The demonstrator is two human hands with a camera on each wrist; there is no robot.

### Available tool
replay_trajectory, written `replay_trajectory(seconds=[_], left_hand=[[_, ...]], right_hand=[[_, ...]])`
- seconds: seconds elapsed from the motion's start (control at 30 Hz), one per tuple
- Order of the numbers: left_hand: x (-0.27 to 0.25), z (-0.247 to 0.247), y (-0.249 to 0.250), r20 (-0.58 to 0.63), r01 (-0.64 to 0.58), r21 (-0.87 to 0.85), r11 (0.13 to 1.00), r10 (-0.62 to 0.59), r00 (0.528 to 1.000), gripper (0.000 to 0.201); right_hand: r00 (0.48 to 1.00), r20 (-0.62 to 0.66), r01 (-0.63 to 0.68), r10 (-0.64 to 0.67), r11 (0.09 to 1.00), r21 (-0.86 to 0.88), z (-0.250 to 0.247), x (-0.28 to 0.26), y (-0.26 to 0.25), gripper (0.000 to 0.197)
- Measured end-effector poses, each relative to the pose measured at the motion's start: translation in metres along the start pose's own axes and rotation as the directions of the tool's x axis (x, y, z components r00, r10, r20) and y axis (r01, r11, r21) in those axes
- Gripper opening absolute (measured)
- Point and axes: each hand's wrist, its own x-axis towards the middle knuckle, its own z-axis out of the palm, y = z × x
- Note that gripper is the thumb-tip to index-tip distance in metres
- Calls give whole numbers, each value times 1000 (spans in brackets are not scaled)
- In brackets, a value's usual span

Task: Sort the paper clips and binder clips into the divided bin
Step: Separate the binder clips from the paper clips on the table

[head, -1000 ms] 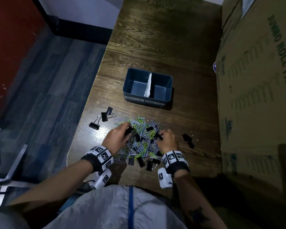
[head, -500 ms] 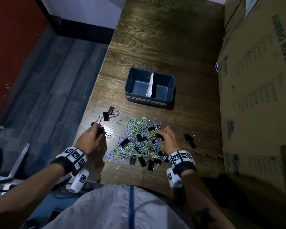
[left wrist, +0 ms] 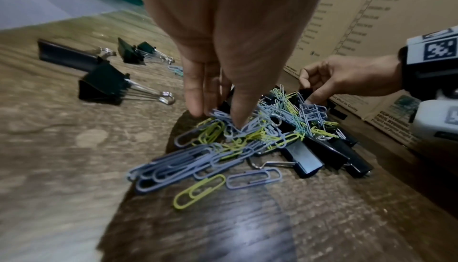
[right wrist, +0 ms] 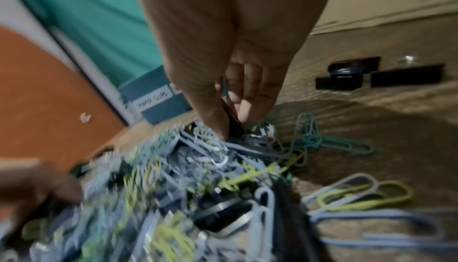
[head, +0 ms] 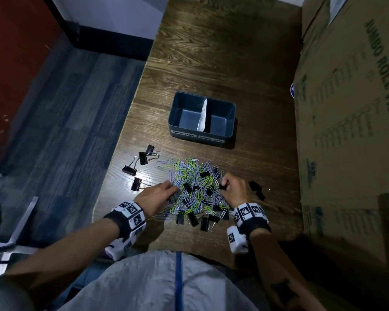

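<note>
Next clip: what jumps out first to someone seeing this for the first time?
A tangled pile of paper clips, mixed with black binder clips, sits at the table's near edge, with the left hand and right hand digging in. Beyond it the divided bin lies empty. Four separated binder clips lie left.

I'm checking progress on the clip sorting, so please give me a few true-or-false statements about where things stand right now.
1. Both compartments of the divided bin hold no clips. True.
2. The right hand pinches a black binder clip. True.
3. The left hand is over the bin. False: its fingers reach into the clip pile.
4. Four binder clips lie apart, left of the pile. True.
5. The bin's labels face away from the person. False: they face the person.
</note>
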Motion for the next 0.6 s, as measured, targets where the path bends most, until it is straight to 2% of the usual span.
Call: replay_trajectory(seconds=[0.1,0.23,0.33,0.4,0.5,0.6], left_hand=[[7,-1,7,-50,47,-46,998,-50,997,43],[9,-5,15,-174,18,-80,997,-32,984,24],[8,-14,18,-299,-23,-118,993,-13,954,17],[5,-19,13,-331,-21,-165,986,-35,943,15],[1,-26,-10,-315,45,-223,974,-116,942,12],[-3,-31,-44,-303,207,-205,957,-263,916,14]], right_hand=[[996,-68,-55,57,998,29,-7,-5,-2,25],[988,-144,-52,59,997,50,-22,-9,-5,30],[971,-192,-88,139,964,252,-39,-12,-5,32],[959,-209,-117,193,937,330,-50,-14,0,28],[940,-235,-171,248,938,302,-63,-12,21,20],[910,-242,-277,336,928,248,-69,-9,44,16]])
